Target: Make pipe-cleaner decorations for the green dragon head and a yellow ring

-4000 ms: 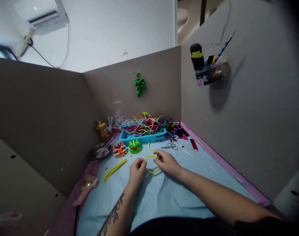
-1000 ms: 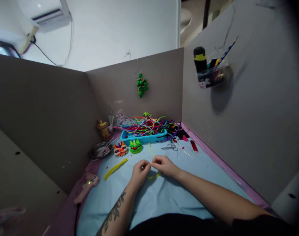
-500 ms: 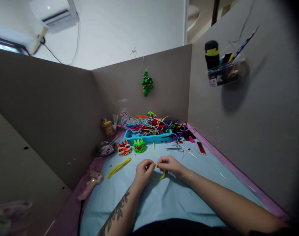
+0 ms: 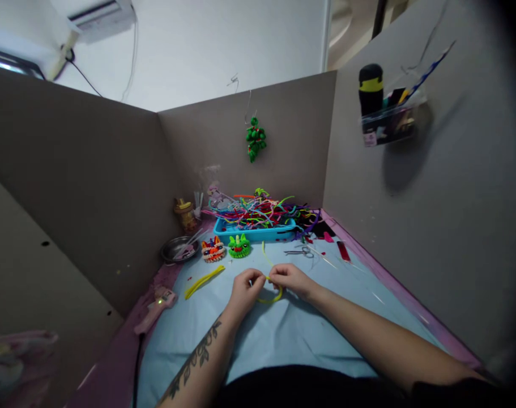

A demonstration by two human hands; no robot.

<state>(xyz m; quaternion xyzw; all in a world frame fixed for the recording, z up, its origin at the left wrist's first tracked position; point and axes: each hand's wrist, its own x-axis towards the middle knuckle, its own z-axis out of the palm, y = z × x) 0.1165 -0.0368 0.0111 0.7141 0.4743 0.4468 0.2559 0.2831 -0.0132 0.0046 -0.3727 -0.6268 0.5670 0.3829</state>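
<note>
A yellow pipe cleaner [image 4: 269, 301] runs between my two hands, curving in a loop below them, with one end sticking up beyond my fingers. My left hand [image 4: 246, 288] pinches it from the left. My right hand [image 4: 292, 280] pinches it just beside, the fingertips of both hands nearly touching. More yellow pipe cleaners [image 4: 204, 282] lie in a bundle to the left of my hands. Behind them sit an orange-and-cream animal-head figure [image 4: 213, 250] and a green one [image 4: 239, 246], both of fuzzy stems.
At the back, a blue tray [image 4: 254, 234] overflows with coloured pipe cleaners. Scissors [image 4: 300, 252] lie to the right, a metal bowl [image 4: 179, 249] to the left. A pink glue gun [image 4: 156, 310] rests at the left edge. Grey partitions [image 4: 283, 136] enclose the table.
The view has shifted slightly. Both hands keep their pinch on the yellow pipe cleaner, almost in the same place, and its loop looks slightly flatter.
</note>
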